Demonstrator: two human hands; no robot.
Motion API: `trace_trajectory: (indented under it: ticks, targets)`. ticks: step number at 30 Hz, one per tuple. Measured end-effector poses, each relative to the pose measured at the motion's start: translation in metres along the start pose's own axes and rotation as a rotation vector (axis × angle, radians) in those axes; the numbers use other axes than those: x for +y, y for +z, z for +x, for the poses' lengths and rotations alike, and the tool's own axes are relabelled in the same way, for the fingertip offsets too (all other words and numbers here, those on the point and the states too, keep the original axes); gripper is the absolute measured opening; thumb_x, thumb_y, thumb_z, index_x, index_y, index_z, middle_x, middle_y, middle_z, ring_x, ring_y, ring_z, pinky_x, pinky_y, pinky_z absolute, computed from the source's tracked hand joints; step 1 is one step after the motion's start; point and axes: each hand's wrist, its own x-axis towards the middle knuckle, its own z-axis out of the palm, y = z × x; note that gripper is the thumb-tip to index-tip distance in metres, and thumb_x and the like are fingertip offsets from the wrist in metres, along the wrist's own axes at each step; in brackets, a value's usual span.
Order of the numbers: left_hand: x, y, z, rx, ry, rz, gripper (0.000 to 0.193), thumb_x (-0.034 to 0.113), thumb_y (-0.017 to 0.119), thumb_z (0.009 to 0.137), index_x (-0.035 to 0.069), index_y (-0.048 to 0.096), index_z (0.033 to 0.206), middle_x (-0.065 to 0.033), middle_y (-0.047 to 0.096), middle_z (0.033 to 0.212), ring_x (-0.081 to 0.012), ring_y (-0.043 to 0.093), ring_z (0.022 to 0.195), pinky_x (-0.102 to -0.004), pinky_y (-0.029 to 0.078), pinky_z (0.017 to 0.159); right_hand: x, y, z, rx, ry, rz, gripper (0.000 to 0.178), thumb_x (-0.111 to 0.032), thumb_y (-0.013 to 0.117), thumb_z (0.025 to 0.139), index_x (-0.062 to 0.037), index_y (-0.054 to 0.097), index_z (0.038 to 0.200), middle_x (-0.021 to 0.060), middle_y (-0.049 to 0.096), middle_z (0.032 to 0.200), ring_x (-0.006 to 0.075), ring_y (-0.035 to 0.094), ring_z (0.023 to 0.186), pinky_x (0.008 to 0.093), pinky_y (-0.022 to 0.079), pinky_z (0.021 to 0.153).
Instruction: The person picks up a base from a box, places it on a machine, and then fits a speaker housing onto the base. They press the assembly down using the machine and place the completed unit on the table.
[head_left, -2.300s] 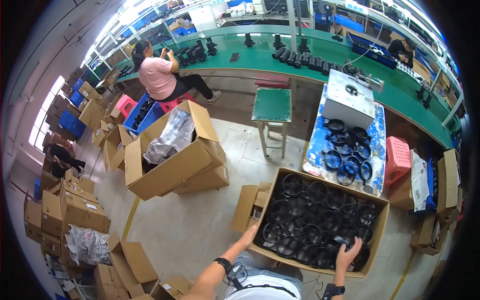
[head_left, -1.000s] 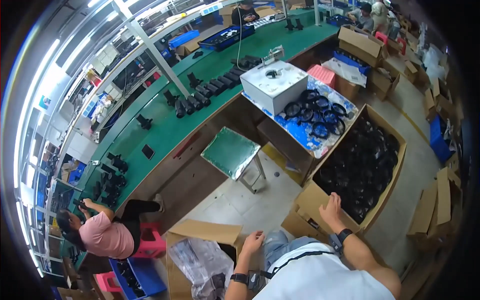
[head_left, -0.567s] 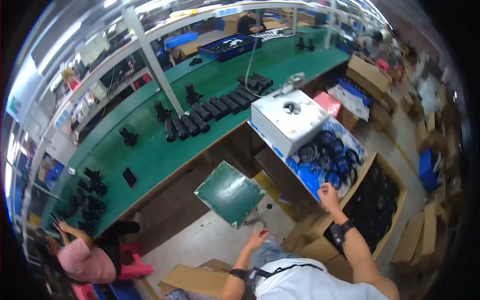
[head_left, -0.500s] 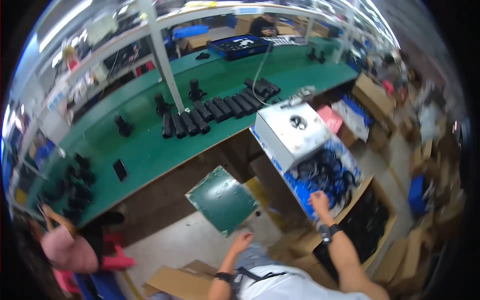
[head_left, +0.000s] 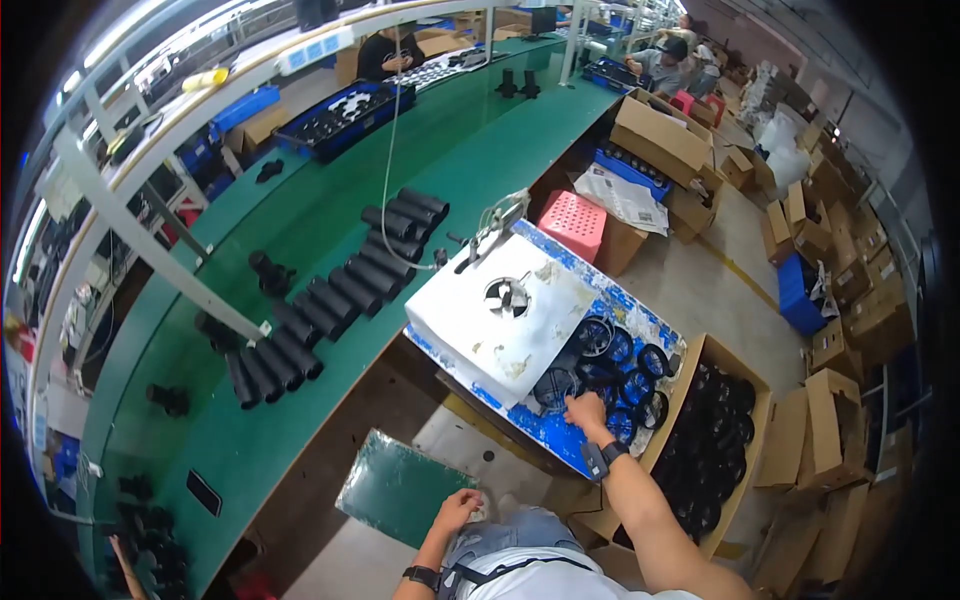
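Now, right hand (head_left: 588, 411): fingers spread, reaching onto the black ring-shaped plastic parts (head_left: 610, 355) lying flat, faces up, on the blue-and-white speckled tabletop (head_left: 640, 312); grip cannot be told.
Left hand (head_left: 458, 508): loosely curled, resting on the edge of the small green square stool top (head_left: 395, 485).
Nearby: white flat box with a round fan opening (head_left: 505, 315) beside the rings; open cardboard box of black rings (head_left: 722, 440) to the right.

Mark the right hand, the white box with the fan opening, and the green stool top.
right hand (head_left: 587, 411), head view, back of the hand, among black rings.
white box (head_left: 470, 330), head view, bare top face left of the fan opening.
green stool top (head_left: 400, 490), head view, middle of the green surface.
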Motion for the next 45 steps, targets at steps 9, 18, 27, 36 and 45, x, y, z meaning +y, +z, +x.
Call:
trace_trajectory:
  ticks: [9, 18, 27, 36, 45]
  targets:
    - [0.06, -0.009, 0.047, -0.061, -0.075, 0.203, 0.029, 0.017, 0.054, 0.095, -0.003, 0.059, 0.115, -0.0094, 0.066, 0.101, -0.017, 0.064, 0.095, -0.0291, 0.05, 0.083, 0.017, 0.008, -0.004, 0.004, -0.118, 0.281, 0.029, -0.026, 0.068, 0.084, -0.0003, 0.06, 0.072, 0.0117, 0.069, 0.065, 0.0168, 0.068, 0.057, 0.0293, 0.054, 0.057]
    - [0.162, 0.055, 0.089, -0.074, 0.309, 0.151, 0.04, 0.033, 0.055, 0.096, 0.0, 0.058, 0.117, -0.0116, 0.067, 0.095, -0.0182, 0.064, 0.087, -0.0315, 0.05, 0.079, 0.001, -0.07, -0.042, -0.191, -0.292, 0.4, 0.025, -0.019, 0.072, 0.082, 0.0024, 0.059, 0.077, 0.0134, 0.069, 0.07, 0.0192, 0.07, 0.061, 0.029, 0.052, 0.055]
    - [0.205, 0.084, 0.072, -0.374, 0.083, 0.234, 0.051, 0.045, 0.049, 0.098, -0.002, 0.056, 0.115, -0.0118, 0.065, 0.101, -0.0187, 0.062, 0.093, -0.0315, 0.048, 0.084, -0.004, -0.094, -0.057, -0.529, -0.356, 0.455, 0.016, -0.01, 0.067, 0.086, 0.0032, 0.062, 0.093, 0.0068, 0.068, 0.08, 0.0112, 0.064, 0.07, 0.0248, 0.052, 0.062]
    - [0.254, 0.091, 0.055, -0.302, 0.2, -0.075, 0.028, 0.031, 0.057, 0.098, 0.004, 0.049, 0.097, 0.001, 0.052, 0.082, -0.0062, 0.051, 0.077, -0.0231, 0.045, 0.069, -0.024, -0.089, -0.051, -0.769, -0.351, 0.647, 0.022, -0.009, 0.063, 0.087, 0.0034, 0.062, 0.106, 0.0043, 0.066, 0.089, 0.0099, 0.06, 0.079, 0.025, 0.049, 0.075]
    - [0.308, 0.079, 0.054, -0.306, 0.454, 0.139, 0.025, 0.028, 0.052, 0.099, 0.003, 0.052, 0.102, -0.0008, 0.052, 0.081, -0.0082, 0.047, 0.075, -0.0253, 0.041, 0.065, -0.094, -0.103, -0.064, -0.78, -0.339, 0.973, 0.038, -0.001, 0.074, 0.075, 0.0, 0.059, 0.11, 0.0051, 0.065, 0.1, 0.0111, 0.062, 0.089, 0.0251, 0.05, 0.08]
